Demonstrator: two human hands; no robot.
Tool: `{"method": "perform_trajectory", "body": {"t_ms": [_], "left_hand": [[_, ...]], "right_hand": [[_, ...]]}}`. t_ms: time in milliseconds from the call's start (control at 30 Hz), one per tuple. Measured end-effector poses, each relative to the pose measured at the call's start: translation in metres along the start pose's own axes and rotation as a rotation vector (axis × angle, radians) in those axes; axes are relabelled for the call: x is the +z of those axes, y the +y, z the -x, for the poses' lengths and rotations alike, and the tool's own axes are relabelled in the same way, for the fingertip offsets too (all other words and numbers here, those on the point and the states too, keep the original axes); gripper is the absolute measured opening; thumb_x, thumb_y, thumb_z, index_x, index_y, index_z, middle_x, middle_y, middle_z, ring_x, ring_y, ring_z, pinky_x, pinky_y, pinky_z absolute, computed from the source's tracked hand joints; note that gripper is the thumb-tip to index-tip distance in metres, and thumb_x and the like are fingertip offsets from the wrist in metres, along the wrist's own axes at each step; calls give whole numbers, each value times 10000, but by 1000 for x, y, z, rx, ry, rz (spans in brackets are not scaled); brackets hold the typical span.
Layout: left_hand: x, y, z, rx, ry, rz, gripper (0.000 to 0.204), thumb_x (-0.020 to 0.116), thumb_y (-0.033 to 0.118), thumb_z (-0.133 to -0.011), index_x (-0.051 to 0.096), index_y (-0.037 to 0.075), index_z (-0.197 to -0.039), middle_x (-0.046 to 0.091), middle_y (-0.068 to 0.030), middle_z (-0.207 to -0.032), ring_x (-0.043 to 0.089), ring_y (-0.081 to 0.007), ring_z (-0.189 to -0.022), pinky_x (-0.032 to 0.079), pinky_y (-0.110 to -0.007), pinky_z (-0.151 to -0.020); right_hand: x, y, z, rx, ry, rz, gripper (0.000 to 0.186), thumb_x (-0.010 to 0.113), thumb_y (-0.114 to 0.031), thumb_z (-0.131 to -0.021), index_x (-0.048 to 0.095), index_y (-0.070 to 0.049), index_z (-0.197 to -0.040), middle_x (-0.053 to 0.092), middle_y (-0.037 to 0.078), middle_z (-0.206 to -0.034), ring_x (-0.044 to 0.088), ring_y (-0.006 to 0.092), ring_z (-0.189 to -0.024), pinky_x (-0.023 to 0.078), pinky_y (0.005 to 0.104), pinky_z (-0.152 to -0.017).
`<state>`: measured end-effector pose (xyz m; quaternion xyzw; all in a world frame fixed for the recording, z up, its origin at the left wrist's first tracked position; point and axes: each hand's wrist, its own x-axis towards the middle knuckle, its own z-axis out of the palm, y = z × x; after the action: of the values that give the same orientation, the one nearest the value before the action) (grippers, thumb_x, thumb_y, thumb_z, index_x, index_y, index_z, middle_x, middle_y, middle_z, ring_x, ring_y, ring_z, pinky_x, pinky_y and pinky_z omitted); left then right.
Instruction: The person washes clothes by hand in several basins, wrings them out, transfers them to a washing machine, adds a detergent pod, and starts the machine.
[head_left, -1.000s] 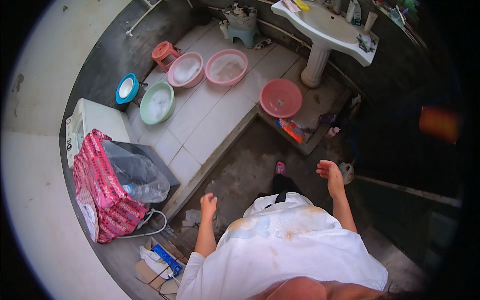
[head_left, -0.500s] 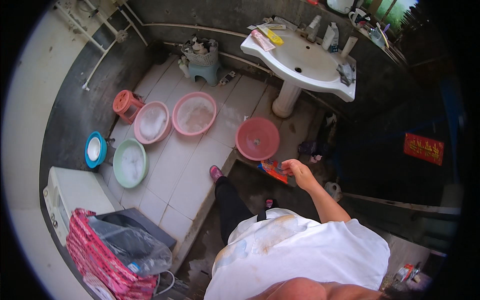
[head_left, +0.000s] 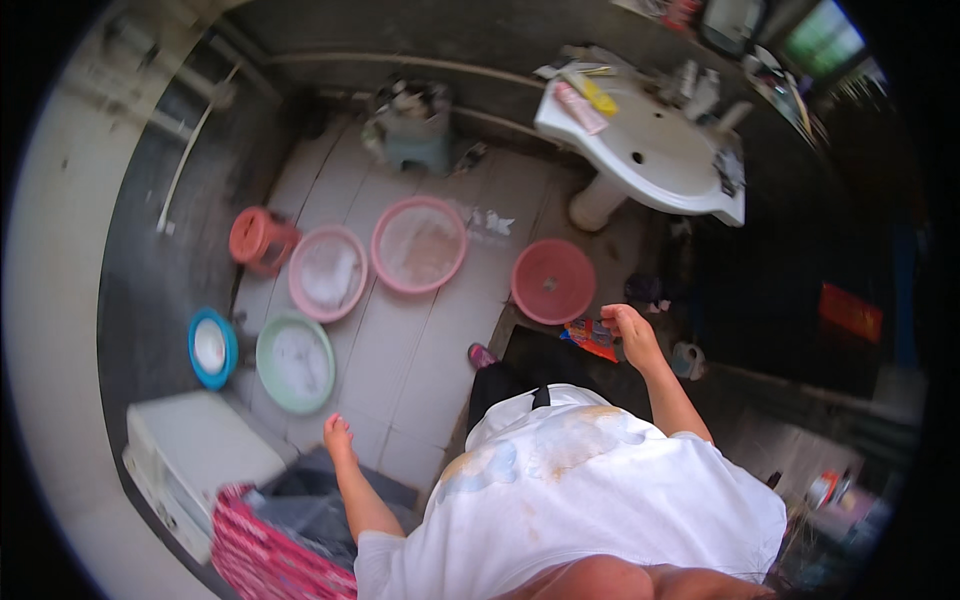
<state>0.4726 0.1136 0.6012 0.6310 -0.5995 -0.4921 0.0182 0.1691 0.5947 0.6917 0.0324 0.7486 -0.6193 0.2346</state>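
Observation:
My right hand hangs with loosely bent fingers, partly apart, just above and beside an orange, red and blue plastic packet. From this angle the packet overlaps the edge of the step, and I see no clear grip on it. Beyond them a pink basin stands with something small and pale at its bottom. My left hand is out to the left, fingers loosely apart and nothing visible in it. It is nearest to a green basin of whitish suds, which it does not touch.
Two more pink basins with sudsy contents stand on the tiles near a red stool. A blue basin leans at the left wall. A white washbasin stands ahead right; a white appliance and pink bag are at lower left.
My left hand has come into view at the lower left. The whole view has shifted, so basins and washbasin sit further right. My right hand is slightly higher relative to the packet.

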Motion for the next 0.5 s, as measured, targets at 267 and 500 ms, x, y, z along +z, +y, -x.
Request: {"method": "perform_trajectory", "body": {"t_ms": [267, 500], "left_hand": [[121, 152, -36, 117, -302, -151, 308, 491, 185, -811, 484, 100, -1107, 515, -21, -1027, 489, -138, -892, 406, -316, -731], [242, 329, -50, 468, -478, -292, 323, 512, 168, -792, 509, 79, -1103, 514, -24, -1055, 496, -132, -912, 418, -279, -731]], "right_hand": [[-58, 23, -73, -267, 669, 504, 385, 508, -228, -836, 455, -44, -1170, 377, 200, -1230, 369, 323, -1148, 301, 369, -959], [-202, 12, -202, -203, 1209, 703, 716, 646, -294, -724, 292, -72, -1305, 208, 267, -1327, 254, 408, -1194, 221, 442, -988]]}}
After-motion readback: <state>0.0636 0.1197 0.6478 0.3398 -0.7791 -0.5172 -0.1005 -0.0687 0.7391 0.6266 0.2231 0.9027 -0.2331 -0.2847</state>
